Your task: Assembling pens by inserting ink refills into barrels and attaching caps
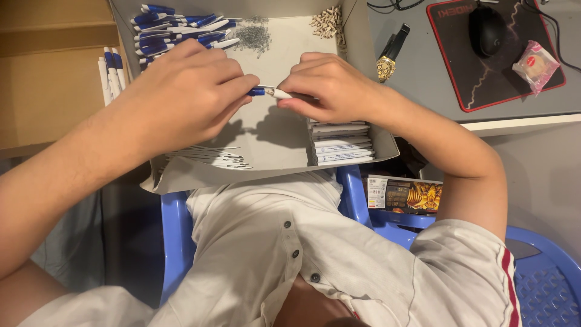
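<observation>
Left hand (181, 94) and right hand (330, 85) meet over a shallow cardboard tray (284, 151), each grip pinched shut on an end of one blue-and-white pen (269, 92). Finished pens (175, 27) heap at the tray's far left corner; white barrels (340, 142) are stacked under the right wrist.

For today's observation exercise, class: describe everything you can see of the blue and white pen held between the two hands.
The blue and white plastic pen lies roughly level above the shallow grey cardboard tray. Only a short middle stretch shows: a blue part pinched by the left hand and a white part gripped by the right hand. Both ends are hidden by fingers, so whether it is fully assembled cannot be told.
</observation>
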